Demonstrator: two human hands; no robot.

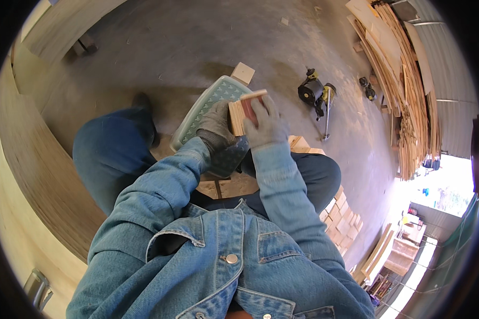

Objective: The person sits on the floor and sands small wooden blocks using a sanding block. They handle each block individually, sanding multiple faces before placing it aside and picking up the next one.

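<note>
Both my hands wear grey gloves and meet over a pale green perforated plastic container point(197, 111) between my knees. My left hand point(216, 125) is closed around the left side of a small wooden block point(236, 119) with a layered, plywood-like edge. My right hand point(269, 122) presses its fingers over a flat piece with a reddish-brown face point(248, 110) and a pale edge, set against the block. Whether that piece is separate or part of the block, I cannot tell. Just beyond the container, a pale wooden block point(243, 73) rests on the concrete floor.
Yellow and black power tools point(316, 93) lie on the floor ahead right, with another dark tool point(366, 89) farther off. Stacked boards point(410, 90) lean along the right wall. Many small wooden blocks point(341, 219) are piled beside my right leg. A curved wooden panel point(48, 175) stands at left.
</note>
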